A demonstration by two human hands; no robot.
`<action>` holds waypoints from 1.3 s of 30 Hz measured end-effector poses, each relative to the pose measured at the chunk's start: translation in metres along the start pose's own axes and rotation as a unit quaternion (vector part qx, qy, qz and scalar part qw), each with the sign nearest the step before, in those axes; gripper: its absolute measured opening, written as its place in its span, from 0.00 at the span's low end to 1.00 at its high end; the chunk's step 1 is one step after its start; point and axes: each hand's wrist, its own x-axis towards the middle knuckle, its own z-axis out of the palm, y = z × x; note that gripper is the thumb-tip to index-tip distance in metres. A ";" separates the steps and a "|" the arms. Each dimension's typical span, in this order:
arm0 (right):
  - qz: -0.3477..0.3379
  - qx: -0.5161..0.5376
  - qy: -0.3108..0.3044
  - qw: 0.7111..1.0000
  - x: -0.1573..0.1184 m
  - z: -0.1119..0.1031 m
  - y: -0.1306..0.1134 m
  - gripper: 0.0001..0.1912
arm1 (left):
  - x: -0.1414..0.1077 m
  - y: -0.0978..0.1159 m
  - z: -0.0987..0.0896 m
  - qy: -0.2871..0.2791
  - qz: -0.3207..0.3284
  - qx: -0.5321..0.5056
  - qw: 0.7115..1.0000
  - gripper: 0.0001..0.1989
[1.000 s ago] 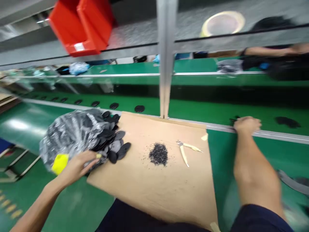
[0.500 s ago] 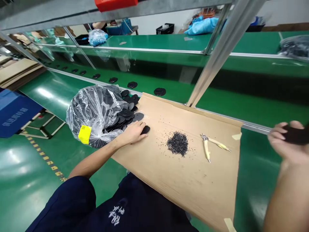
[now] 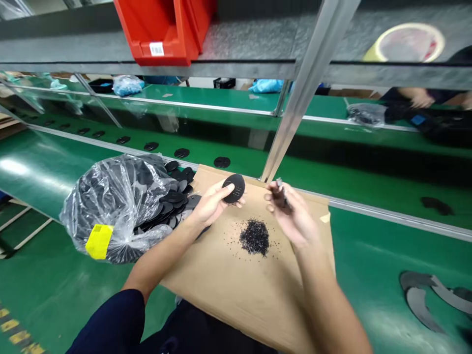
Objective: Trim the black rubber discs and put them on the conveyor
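Note:
My left hand (image 3: 216, 201) grips a thin round black disc (image 3: 234, 188) with small slits, its thumb on the face, above the brown cardboard sheet (image 3: 236, 300). To the right, my right hand (image 3: 293, 211) is raised and closed around nippers (image 3: 279, 189); their metal tip shows above the fingers, blurred, and the handles are mostly hidden. Below and between both hands lies a pile of small black bits (image 3: 255, 237). Beside my left forearm, a clear plastic bag (image 3: 114, 196) with a yellow label spills many black discs (image 3: 173, 196) onto the sheet.
Beyond the metal rail, black discs (image 3: 221, 162) lie in a row on the green belt (image 3: 199, 167). A metal post (image 3: 291, 123) rises behind the sheet. Overhead, a shelf carries a red bin (image 3: 158, 34) and a tape roll (image 3: 409, 43). Curved dark pieces (image 3: 424, 295) lie at right.
My left hand has lifted a disc from beside the heap. My right hand came in from the far right, without its dark disc, and took up the nippers. The view has tilted up and right.

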 end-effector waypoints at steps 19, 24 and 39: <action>0.138 0.212 -0.044 0.966 -0.006 0.014 0.009 0.18 | 0.030 -0.004 0.050 0.012 0.130 0.056 0.990 0.15; 0.027 0.021 -0.002 0.999 -0.009 0.021 0.005 0.30 | 0.032 -0.002 0.047 0.050 0.136 0.104 0.984 0.14; -0.051 -0.148 0.085 0.984 -0.015 0.010 -0.005 0.23 | 0.035 -0.003 0.041 0.060 0.131 0.029 0.989 0.18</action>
